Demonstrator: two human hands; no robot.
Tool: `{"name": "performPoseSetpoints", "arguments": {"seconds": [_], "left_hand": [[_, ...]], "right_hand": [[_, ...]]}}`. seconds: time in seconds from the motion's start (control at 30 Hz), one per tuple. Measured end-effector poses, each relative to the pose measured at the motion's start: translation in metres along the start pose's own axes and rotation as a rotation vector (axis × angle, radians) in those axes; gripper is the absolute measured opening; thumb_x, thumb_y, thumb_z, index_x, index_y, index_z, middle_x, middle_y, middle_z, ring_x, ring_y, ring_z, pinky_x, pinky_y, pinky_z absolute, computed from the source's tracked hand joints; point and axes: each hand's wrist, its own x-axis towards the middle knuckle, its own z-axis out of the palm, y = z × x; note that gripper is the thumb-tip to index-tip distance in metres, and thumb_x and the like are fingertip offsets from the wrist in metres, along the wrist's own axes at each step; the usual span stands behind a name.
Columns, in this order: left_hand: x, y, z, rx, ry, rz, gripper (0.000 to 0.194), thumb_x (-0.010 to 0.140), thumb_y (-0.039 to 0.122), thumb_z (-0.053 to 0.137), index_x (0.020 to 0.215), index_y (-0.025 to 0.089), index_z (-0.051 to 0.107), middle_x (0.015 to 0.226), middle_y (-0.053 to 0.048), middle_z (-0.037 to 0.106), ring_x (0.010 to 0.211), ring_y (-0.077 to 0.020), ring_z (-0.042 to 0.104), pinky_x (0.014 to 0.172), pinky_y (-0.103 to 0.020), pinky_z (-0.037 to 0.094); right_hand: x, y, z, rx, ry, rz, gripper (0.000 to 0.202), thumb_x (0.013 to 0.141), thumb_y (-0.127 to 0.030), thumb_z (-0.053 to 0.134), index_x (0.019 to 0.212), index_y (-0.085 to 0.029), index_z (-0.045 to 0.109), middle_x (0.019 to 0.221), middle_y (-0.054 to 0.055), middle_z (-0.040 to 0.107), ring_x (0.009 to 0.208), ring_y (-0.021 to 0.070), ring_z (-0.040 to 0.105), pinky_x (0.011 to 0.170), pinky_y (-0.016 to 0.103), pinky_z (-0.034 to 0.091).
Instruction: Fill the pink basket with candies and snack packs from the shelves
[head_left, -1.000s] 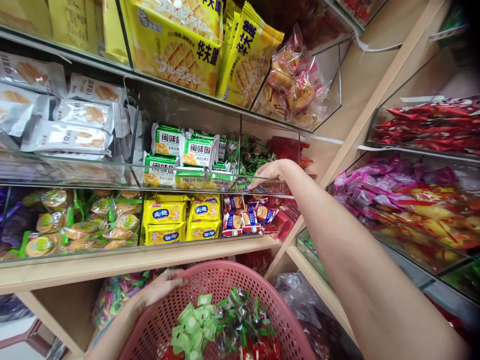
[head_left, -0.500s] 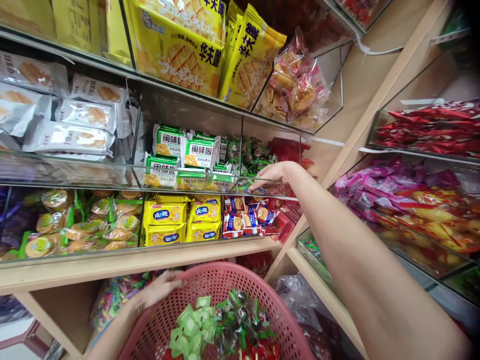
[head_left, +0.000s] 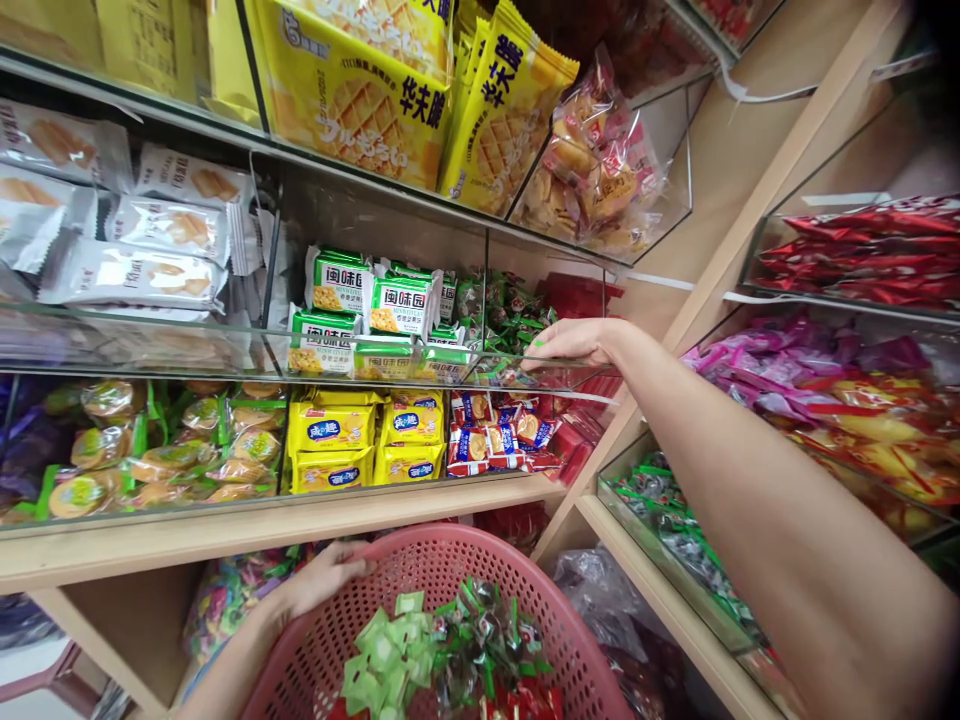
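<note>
My left hand (head_left: pixel 330 575) grips the rim of a pink perforated plastic basket (head_left: pixel 592 640), its fingers curled over the far left edge. Inside the basket lie pale green wrapped candies (head_left: pixel 388 645), dark candies in green-ended clear wrappers (head_left: pixel 491 630) and some red packets (head_left: pixel 525 700). At the middle shelf, my right hand (head_left: pixel 574 343) reaches over the glass front of a bin of dark, green-wrapped candies (head_left: pixel 502 308). Its fingers are drawn together, with a bit of green wrapper at the tips; the fingertips are partly hidden.
Left of that bin stand green-and-white biscuit packs (head_left: pixel 401 300) and white cake packets (head_left: pixel 169 230). Below are yellow biscuit packs (head_left: pixel 330 425) and red-and-blue packets (head_left: pixel 487 445). Yellow waffle bags (head_left: pixel 360 110) fill the shelf above. A wooden upright (head_left: pixel 720 270) and more candy bins (head_left: pixel 847 370) are on the right.
My right hand has shifted slightly to the right, and its forearm has moved right too, uncovering more of the lower right bin. My left hand and the basket stay nearly still.
</note>
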Motion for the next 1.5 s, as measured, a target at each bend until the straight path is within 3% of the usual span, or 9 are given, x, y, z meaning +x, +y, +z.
{"name": "performPoseSetpoints", "arguments": {"seconds": [0.2,0.33,0.63,0.8,0.93,1.13,1.27,1.37,1.5], "left_hand": [[-0.001,0.004,0.002,-0.018,0.000,-0.012,0.038,0.067,0.039,0.055,0.092,0.014,0.066,0.082,-0.002,0.069,0.083,-0.0206,0.057,0.077,-0.028,0.041],[-0.003,0.007,0.003,-0.021,-0.003,0.001,0.037,0.068,0.038,0.055,0.093,0.014,0.067,0.082,-0.002,0.069,0.082,-0.0205,0.057,0.076,-0.028,0.041],[-0.003,0.002,-0.002,-0.073,-0.031,0.024,0.033,0.069,0.035,0.056,0.093,0.014,0.067,0.079,-0.001,0.069,0.081,-0.0196,0.058,0.077,-0.028,0.041],[-0.004,0.008,0.001,-0.049,-0.016,-0.004,0.038,0.067,0.039,0.056,0.093,0.012,0.066,0.080,-0.003,0.069,0.080,-0.0202,0.058,0.076,-0.029,0.042],[-0.006,0.014,0.003,-0.006,0.001,-0.004,0.037,0.067,0.042,0.055,0.087,0.012,0.066,0.085,-0.004,0.069,0.085,-0.0220,0.058,0.079,-0.030,0.042],[-0.007,0.018,0.004,0.011,-0.012,-0.032,0.041,0.066,0.045,0.056,0.091,0.013,0.065,0.086,-0.003,0.069,0.087,-0.0228,0.058,0.080,-0.030,0.041],[-0.006,0.016,0.004,-0.010,-0.030,-0.037,0.042,0.067,0.045,0.057,0.092,0.012,0.064,0.084,-0.003,0.069,0.084,-0.0218,0.058,0.078,-0.030,0.042],[-0.005,0.014,0.004,-0.026,-0.017,-0.033,0.038,0.068,0.042,0.058,0.092,0.013,0.064,0.090,-0.004,0.069,0.088,-0.0221,0.058,0.081,-0.030,0.041],[-0.005,0.013,0.003,-0.112,-0.055,-0.032,0.039,0.069,0.040,0.059,0.098,0.014,0.064,0.095,-0.004,0.069,0.092,-0.0221,0.058,0.084,-0.030,0.041]], "right_hand": [[0.003,-0.005,0.002,-0.143,0.002,0.063,0.031,0.043,-0.034,0.081,0.054,-0.017,0.058,0.059,0.000,0.060,0.061,0.0135,0.058,0.061,0.026,0.049],[0.006,-0.011,0.005,-0.145,-0.098,0.101,0.032,0.044,-0.036,0.081,0.064,-0.016,0.064,0.064,0.001,0.063,0.062,0.0149,0.060,0.063,0.028,0.051],[0.005,0.003,-0.004,0.105,-0.056,0.040,0.023,0.050,-0.009,0.076,0.070,-0.015,0.065,0.063,0.000,0.066,0.061,0.0119,0.062,0.066,0.023,0.053],[-0.002,0.008,-0.004,0.242,0.122,-0.009,0.019,0.059,-0.002,0.069,0.072,-0.014,0.064,0.067,0.002,0.066,0.064,0.0109,0.062,0.071,0.023,0.052],[-0.011,0.013,-0.006,0.304,0.276,-0.108,0.017,0.061,-0.005,0.068,0.075,-0.013,0.063,0.078,0.004,0.065,0.068,0.0090,0.058,0.075,0.025,0.049],[-0.057,0.013,-0.014,0.439,0.406,-0.308,0.018,0.074,-0.017,0.060,0.091,-0.021,0.059,0.103,0.003,0.059,0.085,0.0085,0.055,0.083,0.025,0.043],[-0.105,0.029,0.020,0.481,0.334,-0.463,0.023,0.072,-0.024,0.063,0.095,-0.028,0.059,0.100,0.002,0.061,0.091,0.0136,0.056,0.086,0.031,0.044],[-0.125,0.064,0.075,0.335,0.193,-0.409,0.026,0.071,-0.031,0.064,0.096,-0.027,0.060,0.106,0.001,0.059,0.097,0.0168,0.055,0.089,0.036,0.043],[-0.119,0.130,0.156,0.088,0.019,-0.326,0.019,0.074,-0.031,0.060,0.092,-0.026,0.063,0.104,0.002,0.057,0.097,0.0172,0.054,0.090,0.035,0.040]]}}
